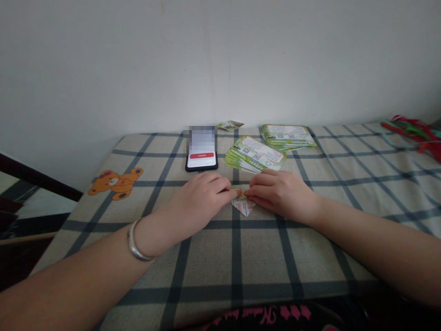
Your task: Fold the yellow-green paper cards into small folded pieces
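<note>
A small folded paper (245, 208), printed in green and white with one corner pointing toward me, lies on the checked tablecloth. My left hand (206, 196) presses its left side with the fingers bent together. On the other side, my right hand (283, 194) has its fingers and thumb closed on the paper's right edge. Both hands partly cover it. Just beyond them sits a fanned stack of green and white printed leaflets (258, 154). Another stack of the same leaflets (287, 134) is farther back on the right. By the wall is a folded paper piece (231, 125).
Left of the leaflets stands a phone (202, 158), its screen lit and partly blurred. A flat orange bear cutout (117, 184) lies near the table's left edge. Red and green ribbon-like material (418, 135) is heaped at the far right. A white wall (220, 59) rises behind the table.
</note>
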Motion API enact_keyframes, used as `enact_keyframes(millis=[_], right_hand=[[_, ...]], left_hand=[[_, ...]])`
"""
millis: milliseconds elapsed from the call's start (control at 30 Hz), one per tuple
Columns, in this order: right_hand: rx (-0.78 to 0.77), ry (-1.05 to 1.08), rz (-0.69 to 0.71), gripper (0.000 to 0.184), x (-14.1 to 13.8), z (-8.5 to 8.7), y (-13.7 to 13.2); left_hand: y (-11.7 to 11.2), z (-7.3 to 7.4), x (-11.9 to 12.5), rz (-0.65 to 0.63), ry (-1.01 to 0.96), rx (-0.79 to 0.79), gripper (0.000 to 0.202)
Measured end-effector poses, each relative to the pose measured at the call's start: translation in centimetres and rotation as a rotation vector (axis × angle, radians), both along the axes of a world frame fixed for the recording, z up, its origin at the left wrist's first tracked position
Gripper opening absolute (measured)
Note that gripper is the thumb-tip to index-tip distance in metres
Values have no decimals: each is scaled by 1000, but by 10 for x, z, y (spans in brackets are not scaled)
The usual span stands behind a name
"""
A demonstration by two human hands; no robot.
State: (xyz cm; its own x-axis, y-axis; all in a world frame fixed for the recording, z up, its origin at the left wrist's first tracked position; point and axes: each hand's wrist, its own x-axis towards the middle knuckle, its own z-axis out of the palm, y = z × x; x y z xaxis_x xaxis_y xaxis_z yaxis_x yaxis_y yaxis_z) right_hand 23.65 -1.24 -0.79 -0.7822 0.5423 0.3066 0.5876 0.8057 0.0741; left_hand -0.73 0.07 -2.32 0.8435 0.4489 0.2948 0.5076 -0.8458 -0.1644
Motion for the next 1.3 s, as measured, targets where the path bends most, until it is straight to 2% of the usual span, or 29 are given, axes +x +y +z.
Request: enact_keyframes(millis=[467, 867, 1067, 1300], right_hand=[[2, -35, -2, 22, 3, 2, 1], [-82, -45, -41, 17, 14, 7, 0], [-95, -22, -37, 16, 16, 7, 1], [-68, -89, -88, 17, 21, 9, 1]], left_hand=[[-6, 11, 3, 3, 40, 41, 17], [-6, 24, -1, 13, 89, 8, 19], [-6, 27, -2, 17, 100, 2, 18], [-6, 28, -2, 6, 84, 18, 17]])
